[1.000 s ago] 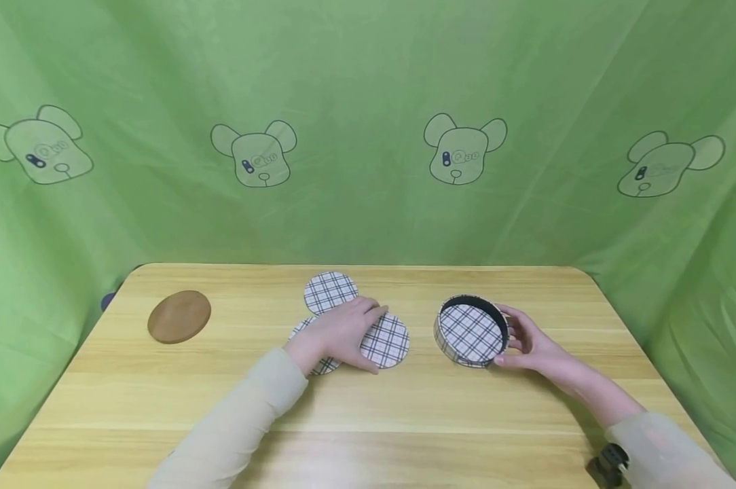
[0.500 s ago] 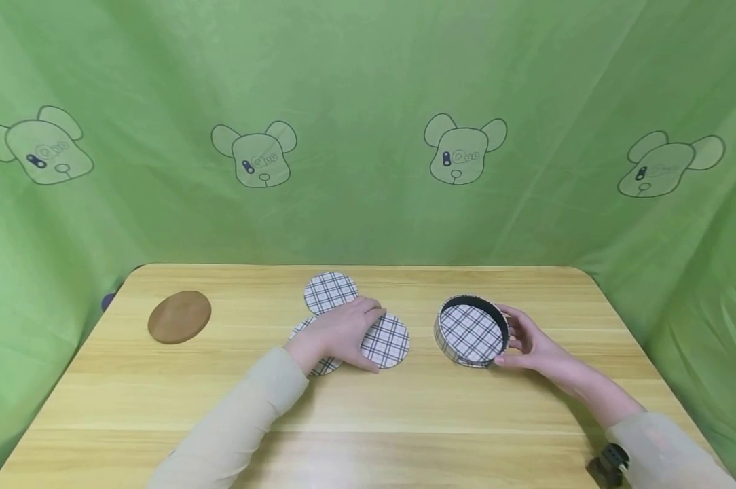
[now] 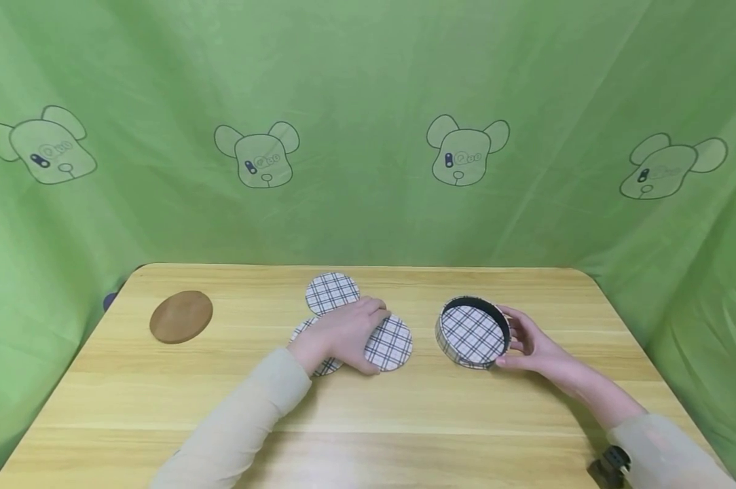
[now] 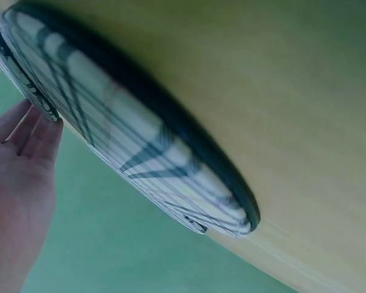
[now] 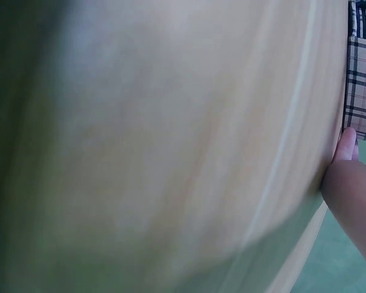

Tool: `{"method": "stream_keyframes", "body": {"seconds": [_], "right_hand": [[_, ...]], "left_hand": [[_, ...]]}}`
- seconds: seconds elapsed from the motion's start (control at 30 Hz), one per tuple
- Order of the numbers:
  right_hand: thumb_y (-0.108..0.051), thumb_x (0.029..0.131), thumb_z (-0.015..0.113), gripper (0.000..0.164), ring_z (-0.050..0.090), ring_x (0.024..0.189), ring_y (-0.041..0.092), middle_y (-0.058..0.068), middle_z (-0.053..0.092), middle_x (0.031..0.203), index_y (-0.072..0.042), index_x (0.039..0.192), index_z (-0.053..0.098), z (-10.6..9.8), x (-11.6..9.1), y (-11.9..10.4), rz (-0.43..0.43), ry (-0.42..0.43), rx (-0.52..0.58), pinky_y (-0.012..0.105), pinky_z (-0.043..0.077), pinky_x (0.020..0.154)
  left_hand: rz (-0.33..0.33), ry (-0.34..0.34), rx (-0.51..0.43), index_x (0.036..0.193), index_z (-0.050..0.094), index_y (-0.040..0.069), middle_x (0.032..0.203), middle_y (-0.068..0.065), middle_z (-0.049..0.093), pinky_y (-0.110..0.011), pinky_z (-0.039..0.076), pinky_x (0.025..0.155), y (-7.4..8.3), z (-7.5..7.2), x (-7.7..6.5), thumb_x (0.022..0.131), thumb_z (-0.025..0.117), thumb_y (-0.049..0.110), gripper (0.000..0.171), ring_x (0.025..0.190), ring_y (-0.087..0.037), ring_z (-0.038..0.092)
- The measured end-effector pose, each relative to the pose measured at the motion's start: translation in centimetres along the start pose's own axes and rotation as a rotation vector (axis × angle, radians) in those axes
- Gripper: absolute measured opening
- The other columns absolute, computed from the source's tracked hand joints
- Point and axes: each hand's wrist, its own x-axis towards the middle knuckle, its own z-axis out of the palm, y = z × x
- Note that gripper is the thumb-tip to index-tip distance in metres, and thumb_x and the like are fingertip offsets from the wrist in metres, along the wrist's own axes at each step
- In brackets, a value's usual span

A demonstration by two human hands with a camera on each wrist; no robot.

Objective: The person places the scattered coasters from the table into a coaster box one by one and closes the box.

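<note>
Three round plaid coasters lie close together near the middle of the table in the head view. My left hand (image 3: pixel 346 334) spans the right-hand coaster (image 3: pixel 391 343), thumb at its near edge and fingers at its far side. It partly covers the left coaster (image 3: pixel 301 327); the far coaster (image 3: pixel 333 292) shows almost whole. In the left wrist view, fingers (image 4: pixel 44 131) touch a coaster's edge. To the right stands a round plaid coaster holder (image 3: pixel 456 352) with a dark inner wall and a plaid bottom or disc inside. My right hand (image 3: pixel 529 346) grips its right side with thumb and fingers.
A brown round disc (image 3: pixel 181 317) lies at the far left of the wooden table (image 3: pixel 405 428). A green curtain (image 3: pixel 368 224) surrounds the table's back and sides. A small black device (image 3: pixel 609 467) sits by the right sleeve.
The whole head view has shifted very slightly. The right-hand coaster and left hand appear a touch farther right; both hands keep the same hold.
</note>
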Motion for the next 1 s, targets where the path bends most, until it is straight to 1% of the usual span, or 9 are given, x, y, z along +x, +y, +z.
{"method": "stream_keyframes", "body": {"seconds": [0.33,0.4,0.53,0.6,0.67,0.8,1.0], "right_hand": [[0.005,0.089,0.077,0.1,0.062,0.115,-0.004,0.033,0.042,0.144,0.004,0.164,0.013,-0.1,0.1,0.4,-0.006,-0.004,-0.005,0.015,0.056,0.096],[0.005,0.088,0.078,0.1,0.062,0.115,-0.004,0.029,0.044,0.143,0.005,0.164,0.013,-0.2,0.1,0.5,-0.007,-0.002,-0.008,0.014,0.056,0.097],[0.005,0.088,0.078,0.1,0.063,0.115,-0.003,0.015,0.048,0.139,0.005,0.164,0.013,-0.2,0.2,0.5,0.0,0.0,-0.006,0.015,0.056,0.097],[0.004,0.089,0.078,0.1,0.064,0.115,-0.003,0.011,0.049,0.138,0.004,0.164,0.013,-0.2,0.1,0.6,0.005,0.001,-0.005,0.015,0.057,0.097],[0.004,0.089,0.078,0.1,0.063,0.115,-0.003,0.013,0.048,0.139,0.004,0.164,0.013,-0.2,0.1,0.6,0.004,0.002,-0.008,0.015,0.057,0.097],[0.003,0.088,0.079,0.101,0.063,0.115,-0.003,0.023,0.045,0.143,0.004,0.165,0.013,-0.2,0.1,0.5,0.005,0.003,-0.015,0.015,0.056,0.097],[0.004,0.089,0.078,0.1,0.064,0.115,-0.002,0.027,0.044,0.143,0.004,0.165,0.013,-0.1,0.1,0.2,0.007,-0.002,0.002,0.015,0.057,0.097]], "left_hand": [[0.012,0.014,0.043,0.16,0.042,0.006,0.161,-0.009,0.048,-0.037,0.038,0.13,0.1,-0.3,-0.3,0.072,0.086,0.06,0.113,0.149,-0.023,0.046],[0.021,0.022,0.056,0.16,0.042,0.005,0.161,-0.009,0.048,-0.037,0.038,0.13,0.2,-0.3,-0.3,0.072,0.086,0.061,0.113,0.149,-0.023,0.047],[0.032,0.029,0.078,0.16,0.042,0.005,0.161,-0.009,0.048,-0.037,0.038,0.13,0.3,-0.4,-0.3,0.073,0.085,0.063,0.113,0.149,-0.023,0.046],[0.032,0.033,0.079,0.16,0.042,0.005,0.162,-0.009,0.048,-0.036,0.039,0.13,0.4,-0.5,-0.3,0.073,0.084,0.064,0.113,0.15,-0.023,0.046],[0.033,0.041,0.07,0.16,0.042,0.005,0.162,-0.009,0.048,-0.036,0.039,0.129,0.6,-0.5,-0.3,0.073,0.084,0.065,0.114,0.149,-0.023,0.046],[0.039,0.06,0.05,0.16,0.042,0.005,0.161,-0.009,0.048,-0.036,0.039,0.13,0.7,-0.6,-0.1,0.073,0.084,0.064,0.114,0.149,-0.023,0.047],[0.053,0.083,0.043,0.16,0.042,0.005,0.161,-0.008,0.048,-0.036,0.039,0.129,1.1,-0.6,0.3,0.073,0.084,0.065,0.114,0.149,-0.023,0.046]]}}
